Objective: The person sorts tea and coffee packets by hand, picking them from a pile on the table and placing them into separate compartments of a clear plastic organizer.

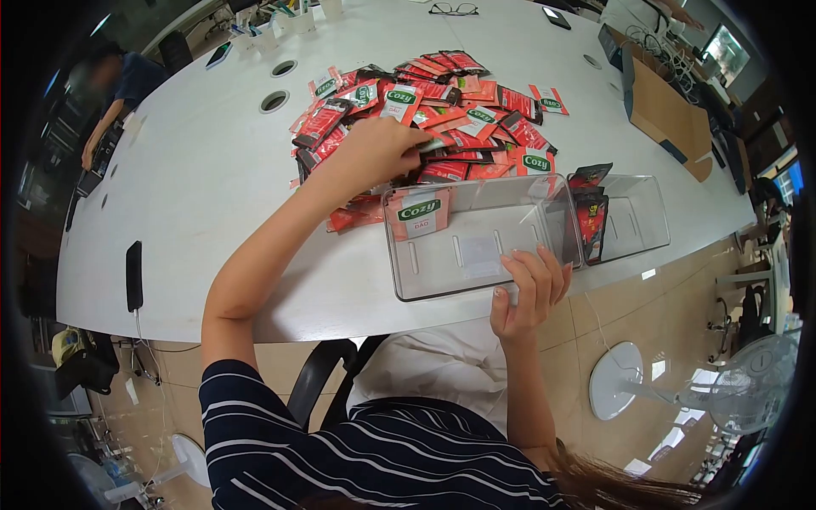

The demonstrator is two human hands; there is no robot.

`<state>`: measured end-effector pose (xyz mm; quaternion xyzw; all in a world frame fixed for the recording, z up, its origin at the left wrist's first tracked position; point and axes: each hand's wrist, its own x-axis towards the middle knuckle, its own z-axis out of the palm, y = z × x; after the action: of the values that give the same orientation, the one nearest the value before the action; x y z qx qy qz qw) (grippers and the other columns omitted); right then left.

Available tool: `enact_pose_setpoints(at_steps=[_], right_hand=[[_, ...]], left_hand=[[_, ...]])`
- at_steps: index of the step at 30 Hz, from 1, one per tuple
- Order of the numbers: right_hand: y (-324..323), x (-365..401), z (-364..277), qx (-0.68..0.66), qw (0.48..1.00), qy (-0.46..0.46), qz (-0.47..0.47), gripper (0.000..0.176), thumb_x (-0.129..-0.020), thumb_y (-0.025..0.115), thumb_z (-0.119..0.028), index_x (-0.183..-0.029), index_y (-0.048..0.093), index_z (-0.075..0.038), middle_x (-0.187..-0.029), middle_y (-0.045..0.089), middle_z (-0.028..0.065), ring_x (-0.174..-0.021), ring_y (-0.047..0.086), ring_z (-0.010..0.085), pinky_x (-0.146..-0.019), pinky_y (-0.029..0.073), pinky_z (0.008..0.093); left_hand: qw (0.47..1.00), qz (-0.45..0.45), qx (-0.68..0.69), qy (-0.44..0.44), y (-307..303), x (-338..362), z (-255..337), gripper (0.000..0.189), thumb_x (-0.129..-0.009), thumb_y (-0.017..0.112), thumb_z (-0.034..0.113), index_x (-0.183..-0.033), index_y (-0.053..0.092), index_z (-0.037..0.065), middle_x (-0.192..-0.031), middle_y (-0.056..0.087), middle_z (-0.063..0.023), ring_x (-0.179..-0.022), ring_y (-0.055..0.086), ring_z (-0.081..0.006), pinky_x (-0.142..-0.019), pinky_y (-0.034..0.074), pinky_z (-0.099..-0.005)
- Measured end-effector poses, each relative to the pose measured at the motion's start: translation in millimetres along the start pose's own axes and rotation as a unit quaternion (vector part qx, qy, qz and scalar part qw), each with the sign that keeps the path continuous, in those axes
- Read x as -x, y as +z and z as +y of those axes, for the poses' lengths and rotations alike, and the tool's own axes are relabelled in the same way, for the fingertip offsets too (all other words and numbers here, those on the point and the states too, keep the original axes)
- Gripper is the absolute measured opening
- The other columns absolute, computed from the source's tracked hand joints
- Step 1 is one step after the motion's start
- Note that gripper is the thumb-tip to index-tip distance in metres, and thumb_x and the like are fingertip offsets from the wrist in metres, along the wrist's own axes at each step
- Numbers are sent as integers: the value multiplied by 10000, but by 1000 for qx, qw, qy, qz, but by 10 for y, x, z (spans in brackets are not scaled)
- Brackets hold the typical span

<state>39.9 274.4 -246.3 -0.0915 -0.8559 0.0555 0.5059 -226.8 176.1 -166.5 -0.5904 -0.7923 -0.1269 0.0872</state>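
Observation:
My left hand (378, 151) reaches into a pile of red, pink and black sachets (480, 119), many labelled "Cozy". Its fingers are bent closed at a sachet (438, 143) near the fingertips, partly hidden by the hand. At the near side of a clear plastic box (472, 287), my right hand (531, 293) has its fingers curled over the rim, with the thumb by the outer wall. Inside this box, a pink Cozy sachet (419, 214) stands against the left end. A second clear box (637, 217) adjoins on the right, with black-and-red sachets (590, 223) upright at its left end.
An open cardboard box (667, 115) with cables lies at the right. Glasses (453, 9), a phone (557, 17) and pen cups (293, 19) sit at the back. A black power bank (133, 276) is at the left edge. Another person (127, 81) is at the far left.

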Motion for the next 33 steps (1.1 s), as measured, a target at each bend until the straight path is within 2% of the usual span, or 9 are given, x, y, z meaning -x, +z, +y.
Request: enact_pose_setpoints(at_steps=[3,6,7,13,16,19,28,33], right_hand=[[1,4,-6,0,1000,10,5,283,-906,479,-309,-991,656,-105,-1026,622,53,-1111,523,275,-1097,189,450],[1,2,-8,1,1000,15,8,283,-907,494,-330,-993,663,-120,-1025,622,44,-1108,525,264,-1096,191,443],[1,-1,-6,2,1000,14,8,285,-906,494,-332,-996,663,-120,-1025,622,44,-1109,524,263,-1096,190,443],[-51,-38,-48,-20,999,34,-10,268,-909,487,-302,-1000,659,-117,-1013,625,36,-1119,511,252,-1095,180,435],[-73,-61,-75,-32,998,50,-21,249,-899,495,-276,-996,657,-113,-1007,626,32,-1110,512,245,-1093,181,436],[-87,-70,-92,-32,998,56,-27,233,-882,512,-255,-996,654,-108,-1000,626,31,-1102,515,242,-1092,181,435],[-130,-106,-108,-41,997,53,-37,206,-863,539,-213,-993,648,-96,-995,624,32,-1102,517,249,-1093,183,437],[-134,-106,-112,-37,997,54,-40,205,-865,539,-212,-994,647,-95,-998,623,32,-1106,514,250,-1094,182,439]], left_hand=[[996,26,82,-39,-131,-26,22,271,-816,638,152,-1080,674,106,-772,662,-125,-646,619,-290,-609,489,-364],[973,122,196,-17,-220,-45,37,250,-847,628,141,-1088,663,88,-819,671,-136,-670,630,-283,-616,491,-342],[980,113,165,-21,-283,-49,49,243,-860,637,141,-1082,649,43,-840,674,-151,-692,645,-263,-627,493,-313],[970,103,216,-33,-503,20,226,300,-826,689,135,-1070,616,-24,-816,678,-140,-725,663,-187,-649,492,-282],[962,130,241,2,-533,47,303,331,-814,699,134,-1096,600,-9,-817,685,-123,-746,666,-162,-665,498,-267],[970,134,200,30,-606,73,357,345,-811,699,132,-1114,592,8,-817,688,-117,-752,670,-154,-678,502,-258],[971,102,215,-23,-686,67,246,295,-821,636,78,-1114,622,49,-852,696,-104,-629,635,-150,-589,487,-243],[975,115,191,-8,-580,27,114,272,-830,617,95,-1095,640,38,-894,697,-106,-704,632,-147,-656,493,-263]])
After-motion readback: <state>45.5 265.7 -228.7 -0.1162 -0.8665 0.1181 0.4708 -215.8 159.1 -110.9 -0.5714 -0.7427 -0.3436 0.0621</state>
